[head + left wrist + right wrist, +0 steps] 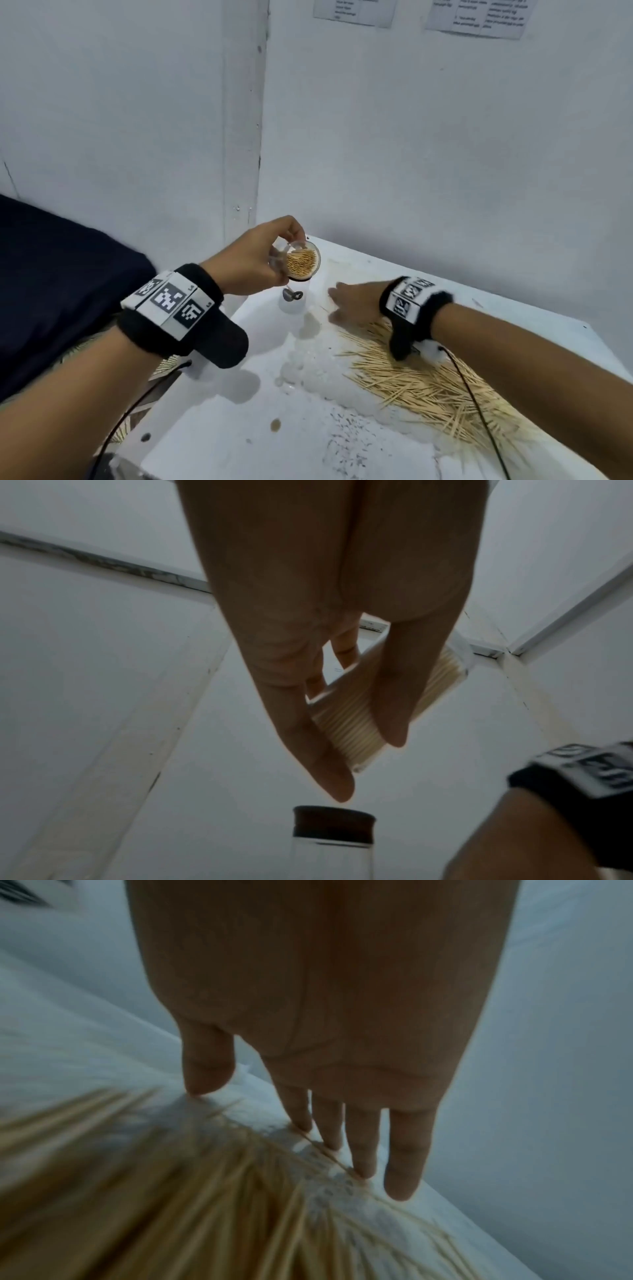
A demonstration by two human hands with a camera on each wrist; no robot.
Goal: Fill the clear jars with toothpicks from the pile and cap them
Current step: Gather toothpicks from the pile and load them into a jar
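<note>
My left hand (260,260) grips a clear jar (301,262) above the table, tilted so its open mouth faces me. The jar is packed with toothpicks (301,263). In the left wrist view my thumb and fingers (329,772) wrap the jar (387,710). My right hand (352,301) lies flat, fingers spread and straight, on the far end of the toothpick pile (428,383). The right wrist view shows its fingertips (363,1169) touching loose toothpicks (205,1191). Below the held jar stands a second clear jar (294,298) with a dark cap (334,823).
The white table (239,438) sits in a corner between two white walls. Its left edge (150,411) drops off beside my left forearm. Black wrist cables (479,411) trail across the pile. Small stains (275,425) mark the near surface.
</note>
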